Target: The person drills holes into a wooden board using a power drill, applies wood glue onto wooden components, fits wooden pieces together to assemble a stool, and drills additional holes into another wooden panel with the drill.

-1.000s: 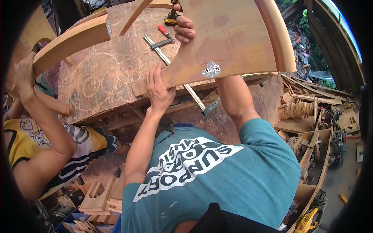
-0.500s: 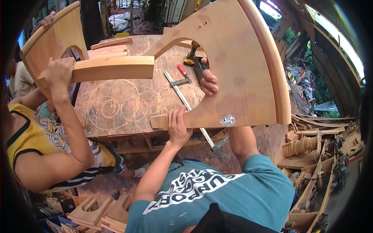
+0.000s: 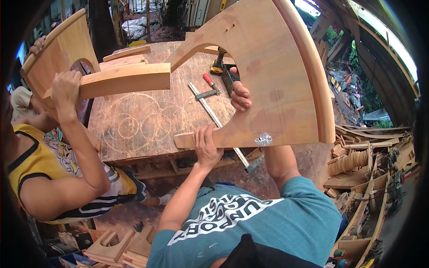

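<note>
I hold a big curved wooden panel [image 3: 286, 85] upright over the workbench [image 3: 143, 125]. My left hand [image 3: 205, 147] grips the panel's lower arm near its end. My right hand [image 3: 240, 96] clasps the inner curved edge of the cut-out. A crumpled silver patch [image 3: 263, 139] sticks to the panel's lower part. To the left, a co-worker in a yellow shirt [image 3: 49, 165] holds a similar wooden piece with a thick bar [image 3: 125, 80]; one of their hands [image 3: 65, 89] is on the bar's end, the other [image 3: 37, 46] on its top rim.
On the bench, marked with drawn circles, lie a long metal bar clamp [image 3: 210, 107], a red-handled tool [image 3: 208, 80] and a yellow-black tool [image 3: 218, 65]. Stacked wooden parts [image 3: 357, 165] fill the right side; more cut pieces [image 3: 120, 245] lie on the floor at lower left.
The panel in my hands has tilted more upright and now stands further right in view. The co-worker's piece has swung up, and the bench top shows more between the two pieces.
</note>
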Demonstrator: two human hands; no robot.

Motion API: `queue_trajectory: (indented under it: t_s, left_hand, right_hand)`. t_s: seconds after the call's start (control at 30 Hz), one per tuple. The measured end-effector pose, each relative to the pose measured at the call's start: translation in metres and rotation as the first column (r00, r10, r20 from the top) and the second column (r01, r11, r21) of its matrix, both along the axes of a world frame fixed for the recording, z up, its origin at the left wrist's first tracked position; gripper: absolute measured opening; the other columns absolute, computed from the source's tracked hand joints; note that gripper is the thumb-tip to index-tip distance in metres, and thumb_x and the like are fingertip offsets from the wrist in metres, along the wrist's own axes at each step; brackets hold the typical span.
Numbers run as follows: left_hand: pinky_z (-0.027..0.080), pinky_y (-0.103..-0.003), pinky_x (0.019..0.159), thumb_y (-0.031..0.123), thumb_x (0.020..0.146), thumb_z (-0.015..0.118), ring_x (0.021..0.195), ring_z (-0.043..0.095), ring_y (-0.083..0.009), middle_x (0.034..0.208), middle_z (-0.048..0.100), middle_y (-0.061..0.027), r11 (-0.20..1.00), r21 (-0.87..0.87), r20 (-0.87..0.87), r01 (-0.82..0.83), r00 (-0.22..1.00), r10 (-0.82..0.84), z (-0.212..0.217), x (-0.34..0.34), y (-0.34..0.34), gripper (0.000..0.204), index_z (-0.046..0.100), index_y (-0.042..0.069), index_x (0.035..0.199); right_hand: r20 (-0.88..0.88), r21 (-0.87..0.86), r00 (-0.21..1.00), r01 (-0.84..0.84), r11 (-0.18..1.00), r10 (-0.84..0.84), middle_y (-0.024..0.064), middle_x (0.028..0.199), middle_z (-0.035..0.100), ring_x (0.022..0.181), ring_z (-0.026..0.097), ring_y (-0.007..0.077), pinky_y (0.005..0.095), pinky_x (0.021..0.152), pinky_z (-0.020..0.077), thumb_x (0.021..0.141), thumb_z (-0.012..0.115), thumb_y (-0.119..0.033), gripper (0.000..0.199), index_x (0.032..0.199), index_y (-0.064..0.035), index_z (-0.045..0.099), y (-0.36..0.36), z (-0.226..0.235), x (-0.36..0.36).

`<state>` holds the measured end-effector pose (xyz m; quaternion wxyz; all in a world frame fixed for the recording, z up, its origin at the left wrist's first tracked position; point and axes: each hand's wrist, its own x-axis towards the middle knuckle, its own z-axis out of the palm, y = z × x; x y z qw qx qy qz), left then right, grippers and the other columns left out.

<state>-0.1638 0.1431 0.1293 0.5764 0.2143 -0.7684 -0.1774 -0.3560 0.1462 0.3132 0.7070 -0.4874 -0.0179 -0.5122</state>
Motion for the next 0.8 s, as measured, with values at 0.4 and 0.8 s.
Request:
queue_trajectory:
  t_s: [0.4, 0.8]
  left_hand:
    - [0.04, -0.056, 0.1, 0.023, 0.079, 0.078, 0.11, 0.054, -0.0449, 0.119, 0.056, -0.0236, 1.0, 0.009, 0.008, -0.006, 1.0, 0.006, -0.01, 0.011, -0.001, 0.066, 0.05, -0.003, 0.133]
    - [0.044, -0.055, 0.096, 0.018, 0.081, 0.072, 0.107, 0.055, -0.0461, 0.115, 0.056, -0.0259, 0.999, 0.014, -0.013, 0.042, 0.999, -0.042, -0.004, 0.018, 0.003, 0.057, 0.05, -0.004, 0.129]
  right_hand:
    - [-0.03, 0.167, 0.965, 0.26, 0.951, -0.259, 0.0113, 0.088, 0.053, 0.069, 0.056, 0.0231, 0.0388, 0.067, 0.0471, 0.092, 0.046, -0.073, 0.101, 0.157, 0.0017, 0.026, 0.016, -0.002, 0.024]
    - [-0.04, 0.094, 0.978, 0.209, 0.973, -0.206, 0.0128, 0.092, 0.057, 0.075, 0.059, 0.0257, 0.039, 0.07, 0.0478, 0.098, 0.051, -0.054, 0.08, 0.155, -0.0024, 0.03, 0.02, 0.004, 0.029]
